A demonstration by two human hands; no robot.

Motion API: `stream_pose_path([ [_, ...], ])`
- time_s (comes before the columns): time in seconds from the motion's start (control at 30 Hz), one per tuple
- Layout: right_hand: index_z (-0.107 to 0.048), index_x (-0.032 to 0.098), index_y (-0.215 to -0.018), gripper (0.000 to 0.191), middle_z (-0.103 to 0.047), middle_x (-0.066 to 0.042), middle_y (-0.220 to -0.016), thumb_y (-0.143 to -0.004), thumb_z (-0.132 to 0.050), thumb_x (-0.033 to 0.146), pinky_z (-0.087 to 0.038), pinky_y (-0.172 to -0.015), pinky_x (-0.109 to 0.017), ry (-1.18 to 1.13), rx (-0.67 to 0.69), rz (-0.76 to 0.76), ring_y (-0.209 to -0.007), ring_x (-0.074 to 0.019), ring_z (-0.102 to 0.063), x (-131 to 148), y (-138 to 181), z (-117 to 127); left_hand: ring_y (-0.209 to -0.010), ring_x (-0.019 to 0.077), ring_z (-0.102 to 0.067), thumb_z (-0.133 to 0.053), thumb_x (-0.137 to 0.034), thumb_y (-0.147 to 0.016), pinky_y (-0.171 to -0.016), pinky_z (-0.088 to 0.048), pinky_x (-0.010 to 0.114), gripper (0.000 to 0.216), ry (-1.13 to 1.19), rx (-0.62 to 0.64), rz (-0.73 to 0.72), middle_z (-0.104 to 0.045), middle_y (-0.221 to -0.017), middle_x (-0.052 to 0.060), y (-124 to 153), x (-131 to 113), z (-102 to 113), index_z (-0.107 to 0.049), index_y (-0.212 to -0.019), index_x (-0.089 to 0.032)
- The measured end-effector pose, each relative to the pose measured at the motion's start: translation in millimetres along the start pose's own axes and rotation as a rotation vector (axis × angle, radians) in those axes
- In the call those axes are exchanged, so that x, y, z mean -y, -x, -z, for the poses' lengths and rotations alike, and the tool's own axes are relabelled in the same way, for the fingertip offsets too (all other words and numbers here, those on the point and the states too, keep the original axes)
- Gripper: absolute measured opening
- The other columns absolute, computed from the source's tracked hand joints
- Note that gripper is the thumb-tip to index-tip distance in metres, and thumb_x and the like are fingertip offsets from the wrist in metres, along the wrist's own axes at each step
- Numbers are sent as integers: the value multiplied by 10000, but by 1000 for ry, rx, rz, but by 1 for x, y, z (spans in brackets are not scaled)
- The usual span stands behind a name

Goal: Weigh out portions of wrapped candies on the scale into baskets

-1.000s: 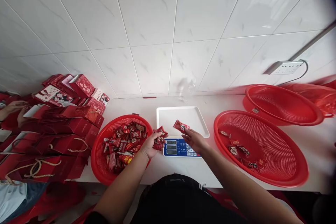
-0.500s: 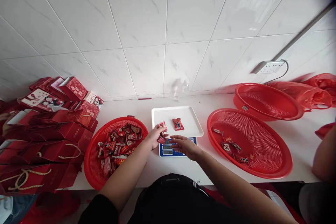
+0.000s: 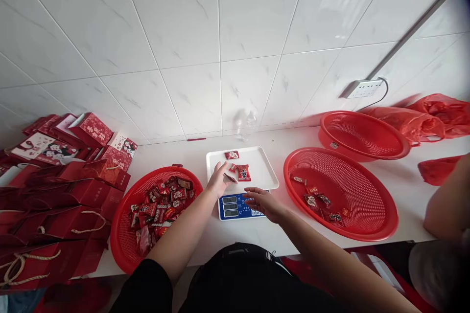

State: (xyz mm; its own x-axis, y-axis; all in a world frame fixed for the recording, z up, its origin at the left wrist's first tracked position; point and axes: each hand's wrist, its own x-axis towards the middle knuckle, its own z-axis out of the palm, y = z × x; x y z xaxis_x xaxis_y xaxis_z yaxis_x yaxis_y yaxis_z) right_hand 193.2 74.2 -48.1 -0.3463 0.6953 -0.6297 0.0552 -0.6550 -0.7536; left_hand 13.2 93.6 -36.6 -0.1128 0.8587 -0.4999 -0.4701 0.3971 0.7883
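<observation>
My left hand (image 3: 218, 182) is over the left side of the white tray (image 3: 265, 168) of a digital scale, its fingers apart. A small dark red wrapped candy (image 3: 230, 178) is just beside its fingertips; whether it touches them I cannot tell. Other red wrapped candies lie on the tray: a larger square packet (image 3: 244, 173) and a flat one (image 3: 231, 155) near the back edge. My right hand (image 3: 265, 204) hovers with loosely spread fingers, holding nothing, above the scale's blue panel (image 3: 237, 211).
To the left stands a red basket (image 3: 119, 234) heaped with wrapped candies, beside red gift boxes (image 3: 91, 205) with rope handles. On the right, a red basket (image 3: 367, 195) holds several candies, with another red basket (image 3: 367, 132) behind. Another person's arm (image 3: 448, 200) shows at far right.
My left hand has moved forward over the tray and loosened its fingers, and more candies now lie there beside the square packet. My right hand stays near the panel. The view has shifted slightly.
</observation>
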Motion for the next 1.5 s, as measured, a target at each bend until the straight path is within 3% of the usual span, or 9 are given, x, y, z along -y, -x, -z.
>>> stream_pose_path([
  [0.17, -613, 188, -975, 259, -659, -56, -941, -736, -656, 281, -491, -656, -234, 81, -13, 48, -721, -111, -621, 3, -4, -7, -1292, 256, -348, -620, -520, -713, -800, -495, 292, 755, 4, -1, 26, -300, -1460, 86, 0, 3, 4, -298, -1348, -270],
  [0.3, -623, 196, -953, 244, -647, -40, -949, -728, -659, 282, -485, -617, -224, 150, -43, 103, -693, -103, -611, 5, -11, -10, -1219, 254, -448, -596, -569, -707, -803, -485, 309, 642, -33, 4, 59, -482, -1325, 119, -3, 9, 9, -446, -1242, -248],
  [0.43, -624, 203, -959, 266, -643, -33, -932, -715, -668, 302, -485, -610, -234, 205, -46, 136, -697, -112, -614, 6, -14, -11, -999, 218, -601, -567, -525, -746, -752, -499, 310, 456, -114, -77, -103, -618, -1108, 128, 0, 3, 27, -547, -1071, -207],
  [0.67, -605, 202, -1032, 408, -648, -78, -1020, -698, -667, 427, -501, -738, -286, 263, 22, 104, -837, -168, -621, 1, 2, 2, -762, 104, -603, -429, -339, -844, -727, -469, 243, 200, -341, -526, -246, -630, -873, 52, 19, -6, 144, -522, -950, -197],
  [0.83, -614, 199, -1000, 453, -664, -84, -984, -648, -693, 473, -514, -736, -320, 299, 39, 66, -835, -193, -624, -11, 6, 4, -755, 184, -612, -667, -254, -662, -742, -458, 314, 182, -660, -516, -91, -651, -787, 59, 47, 21, 195, -591, -810, -180],
  [0.93, -626, 190, -996, 463, -672, -91, -957, -640, -699, 477, -514, -738, -337, 324, 53, 59, -830, -202, -626, -13, 7, 0, -977, 239, -578, -715, -205, -598, -862, -413, 334, 381, -851, -483, -82, -633, -1031, 98, 54, 36, 192, -597, -960, -195],
  [1.13, -639, 198, -970, 421, -660, -65, -937, -644, -696, 459, -503, -719, -321, 349, 76, 82, -800, -182, -616, -9, 8, -11, -1305, 334, -266, -687, -223, -645, -1041, -218, 431, 636, -1148, -479, -128, -314, -1423, 143, 37, 45, 165, -455, -1237, -226],
  [1.3, -637, 200, -991, 413, -649, -57, -936, -676, -678, 463, -496, -714, -311, 373, 96, 99, -796, -174, -609, -8, 12, -10, -1331, 334, -165, -603, -242, -733, -1082, -89, 470, 389, -1253, -481, -185, -359, -1390, 145, 20, 41, 157, -554, -1116, -194],
  [1.5, -620, 198, -991, 428, -642, -62, -942, -660, -683, 462, -483, -699, -314, 346, 56, 54, -809, -185, -609, -11, 16, -4, -1141, 272, -430, -558, -208, -752, -968, -314, 390, 99, -1205, -462, -218, -581, -1094, 114, 20, 38, 165, -636, -813, -209],
])
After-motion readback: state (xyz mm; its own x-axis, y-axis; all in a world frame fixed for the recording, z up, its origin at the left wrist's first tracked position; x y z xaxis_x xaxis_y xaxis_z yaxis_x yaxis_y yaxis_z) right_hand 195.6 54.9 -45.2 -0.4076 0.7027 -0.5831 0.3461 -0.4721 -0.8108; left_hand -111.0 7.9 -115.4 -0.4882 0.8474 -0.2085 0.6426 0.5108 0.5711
